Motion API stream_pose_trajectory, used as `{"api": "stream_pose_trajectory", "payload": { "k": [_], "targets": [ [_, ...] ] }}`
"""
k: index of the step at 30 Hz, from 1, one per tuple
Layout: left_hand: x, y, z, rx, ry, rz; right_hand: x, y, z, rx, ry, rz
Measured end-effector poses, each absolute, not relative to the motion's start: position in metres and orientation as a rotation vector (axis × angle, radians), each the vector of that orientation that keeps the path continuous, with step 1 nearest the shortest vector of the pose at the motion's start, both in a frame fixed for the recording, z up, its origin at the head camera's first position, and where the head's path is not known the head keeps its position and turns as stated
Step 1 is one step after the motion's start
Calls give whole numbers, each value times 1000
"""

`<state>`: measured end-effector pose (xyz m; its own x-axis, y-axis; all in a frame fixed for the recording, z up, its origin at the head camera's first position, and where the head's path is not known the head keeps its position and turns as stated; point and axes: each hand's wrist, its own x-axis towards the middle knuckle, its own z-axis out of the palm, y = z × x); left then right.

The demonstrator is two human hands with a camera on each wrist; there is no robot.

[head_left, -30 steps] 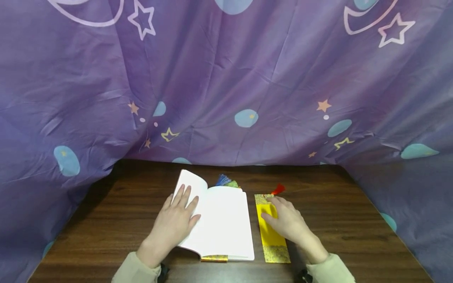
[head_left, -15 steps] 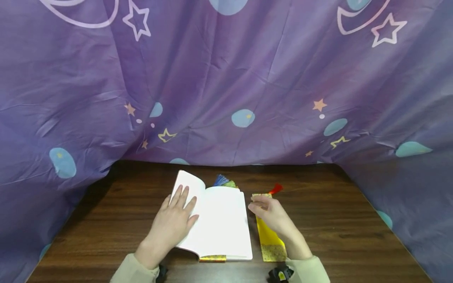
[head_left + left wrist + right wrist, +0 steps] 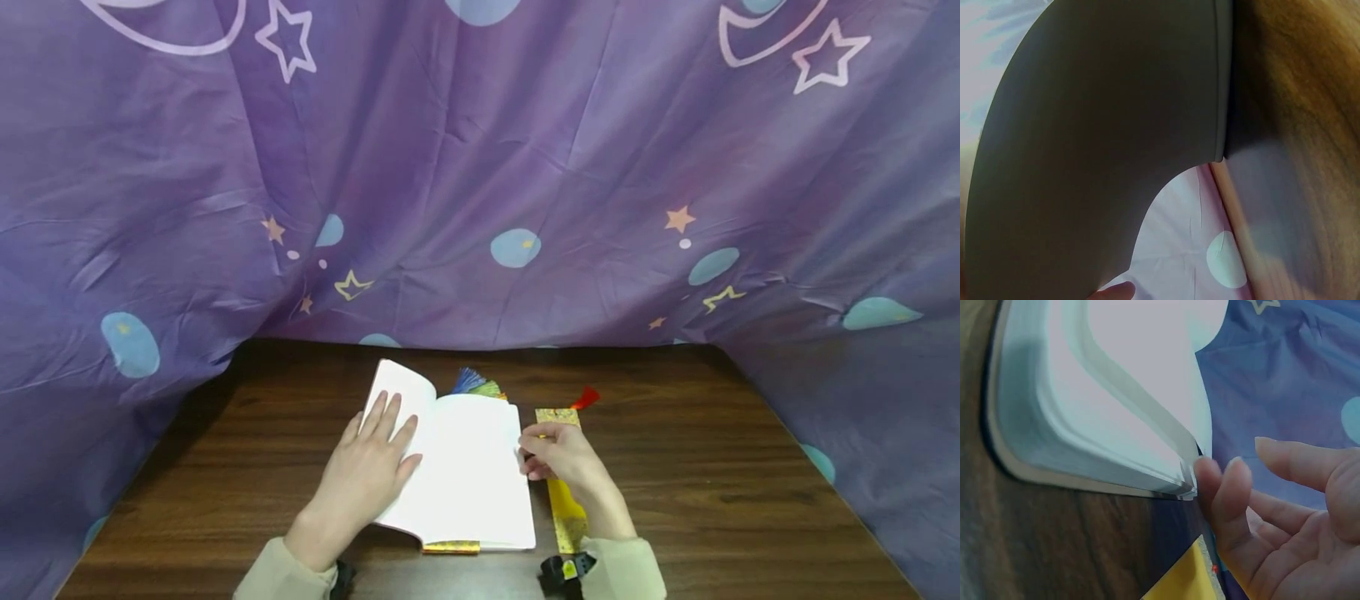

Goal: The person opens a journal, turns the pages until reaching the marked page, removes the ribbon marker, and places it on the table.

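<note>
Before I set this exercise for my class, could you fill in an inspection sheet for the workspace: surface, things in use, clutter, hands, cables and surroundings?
Surface: brown wood-grain table.
Things in use: book open at blank pages; yellow bookmark to its right, with a red tassel.
Clutter: blue tassel and green tassel past the book's far edge; gold strip at its near edge.
Left hand: fingers spread on the left page.
Right hand: at the book's right edge, above the bookmark; contact with the pages unclear.
Cables: nothing seen.
Surroundings: purple cloth with stars and moons behind the table.
</note>
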<state>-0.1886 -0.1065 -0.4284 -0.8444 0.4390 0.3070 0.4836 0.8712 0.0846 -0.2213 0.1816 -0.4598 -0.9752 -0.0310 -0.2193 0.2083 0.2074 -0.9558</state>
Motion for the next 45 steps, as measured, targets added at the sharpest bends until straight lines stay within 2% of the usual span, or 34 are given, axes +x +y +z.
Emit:
{"api": "stream_pose_trajectory", "payload": {
  "k": [12, 21, 32, 45],
  "targets": [
    [-190, -104, -428, -715, -2730, -216, -219, 168, -465, 175, 2420, -1727],
    [-191, -106, -426, -778, -2630, -200, -216, 151, -456, 223, 2314, -1886],
    [-194, -95, -423, -1004, -2356, -216, -206, 130, -435, 115, 1892, -2332],
    [-192, -92, -412, -1245, -2103, -170, -196, 100, -431, -56, 1903, -2316]
  ]
}}
